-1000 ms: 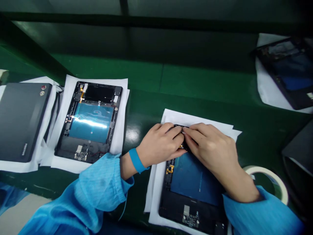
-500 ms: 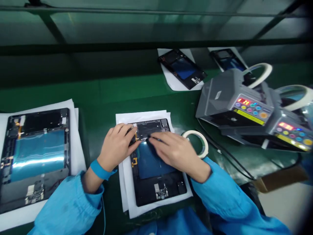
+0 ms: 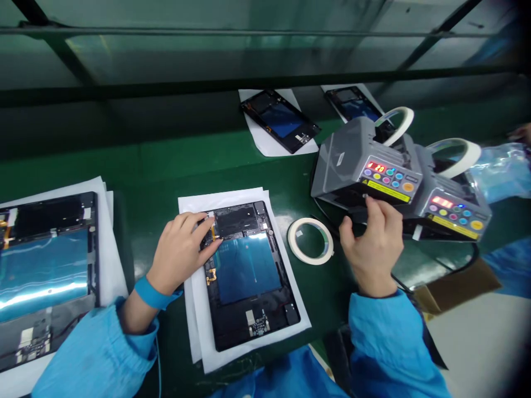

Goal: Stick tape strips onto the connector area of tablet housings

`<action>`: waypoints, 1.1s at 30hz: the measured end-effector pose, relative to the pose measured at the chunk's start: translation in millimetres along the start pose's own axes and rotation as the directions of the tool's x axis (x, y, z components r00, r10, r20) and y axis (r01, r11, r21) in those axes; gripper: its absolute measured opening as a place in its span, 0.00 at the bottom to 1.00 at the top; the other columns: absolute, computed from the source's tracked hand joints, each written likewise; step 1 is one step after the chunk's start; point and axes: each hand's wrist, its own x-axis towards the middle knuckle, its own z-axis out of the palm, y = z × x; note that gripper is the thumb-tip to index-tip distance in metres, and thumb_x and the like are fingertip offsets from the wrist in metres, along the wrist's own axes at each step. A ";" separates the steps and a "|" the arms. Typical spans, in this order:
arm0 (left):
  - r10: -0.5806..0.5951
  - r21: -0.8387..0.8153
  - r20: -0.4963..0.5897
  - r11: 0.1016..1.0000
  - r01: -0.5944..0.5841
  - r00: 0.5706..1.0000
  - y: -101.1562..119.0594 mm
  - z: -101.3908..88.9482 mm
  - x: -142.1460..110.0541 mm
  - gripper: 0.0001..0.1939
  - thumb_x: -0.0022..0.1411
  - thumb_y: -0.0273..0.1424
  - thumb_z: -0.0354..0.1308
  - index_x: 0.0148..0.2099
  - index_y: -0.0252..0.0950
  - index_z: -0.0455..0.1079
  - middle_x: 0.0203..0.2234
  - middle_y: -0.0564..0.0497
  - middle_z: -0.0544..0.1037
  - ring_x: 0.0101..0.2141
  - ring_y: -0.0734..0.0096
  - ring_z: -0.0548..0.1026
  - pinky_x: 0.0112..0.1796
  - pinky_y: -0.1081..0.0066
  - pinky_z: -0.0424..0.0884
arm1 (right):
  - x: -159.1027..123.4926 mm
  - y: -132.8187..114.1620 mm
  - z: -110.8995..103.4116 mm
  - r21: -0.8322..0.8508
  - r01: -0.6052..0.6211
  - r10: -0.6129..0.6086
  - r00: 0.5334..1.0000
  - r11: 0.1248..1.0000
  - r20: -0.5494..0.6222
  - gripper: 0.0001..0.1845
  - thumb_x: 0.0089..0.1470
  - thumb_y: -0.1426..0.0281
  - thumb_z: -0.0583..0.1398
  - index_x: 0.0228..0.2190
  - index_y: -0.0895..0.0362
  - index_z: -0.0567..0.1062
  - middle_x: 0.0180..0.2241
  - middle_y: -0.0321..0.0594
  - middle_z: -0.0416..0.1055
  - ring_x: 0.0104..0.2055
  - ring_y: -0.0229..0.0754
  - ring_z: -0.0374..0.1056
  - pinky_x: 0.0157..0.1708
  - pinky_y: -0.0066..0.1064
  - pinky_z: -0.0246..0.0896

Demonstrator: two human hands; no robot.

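Observation:
An opened tablet point(image 3: 249, 268) lies on white sheets in front of me, with its dark inside, a blue-filmed battery area and small circuit parts showing. My left hand point(image 3: 180, 249) is on its upper left edge, fingers bent over the edge and thumb on the orange flex cable point(image 3: 214, 232); some fingertips are hidden. To the right, my right hand point(image 3: 375, 243) is raised at the front of the grey tape dispenser point(image 3: 344, 160). Its thumb and forefinger are apart, and the forefinger tip is at the dark outlet. A tiny pale spot shows at that fingertip, too small to name.
A roll of tape point(image 3: 293, 246) lies between tablet and dispenser. A second dispenser point(image 3: 452, 213) adjoins the first. Another opened tablet point(image 3: 50, 265) lies at left, and two more, one a tablet point(image 3: 280, 119), lie at the back. A cardboard box point(image 3: 456, 290) is at lower right.
My right hand has left the tablet and moved right to the tape dispenser. My left hand has stayed on the tablet's upper left. The view has shifted to the right.

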 end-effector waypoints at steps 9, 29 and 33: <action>-0.020 -0.036 0.016 0.999 0.021 1.000 -0.3 0.1 2.0 0.18 0.67 0.39 0.56 0.54 0.35 0.71 0.47 0.39 0.76 0.47 0.48 0.72 0.41 0.54 0.72 | 3.4 9.7 1.5 0.044 0.012 -0.009 0.999 0.999 -0.047 0.20 0.56 0.70 0.61 0.50 0.58 0.72 0.45 0.53 0.73 0.47 0.53 0.71 0.42 0.44 0.70; 0.024 -0.025 -0.005 0.999 -0.024 1.000 36.2 -15.8 16.3 0.13 0.67 0.38 0.57 0.45 0.32 0.72 0.41 0.41 0.77 0.41 0.56 0.75 0.39 0.60 0.71 | 42.2 -51.5 -17.0 0.558 0.284 -0.470 0.854 0.780 0.224 0.06 0.60 0.71 0.59 0.39 0.55 0.75 0.37 0.39 0.76 0.36 0.39 0.73 0.32 0.29 0.66; 0.025 -0.060 0.127 0.998 -0.018 0.992 67.0 -10.2 42.4 0.13 0.65 0.39 0.59 0.38 0.32 0.71 0.31 0.46 0.75 0.33 0.61 0.75 0.33 0.64 0.72 | 46.8 -67.3 16.0 0.613 0.319 -0.580 0.761 0.723 0.289 0.12 0.63 0.67 0.55 0.44 0.57 0.76 0.42 0.43 0.76 0.38 0.39 0.72 0.31 0.31 0.65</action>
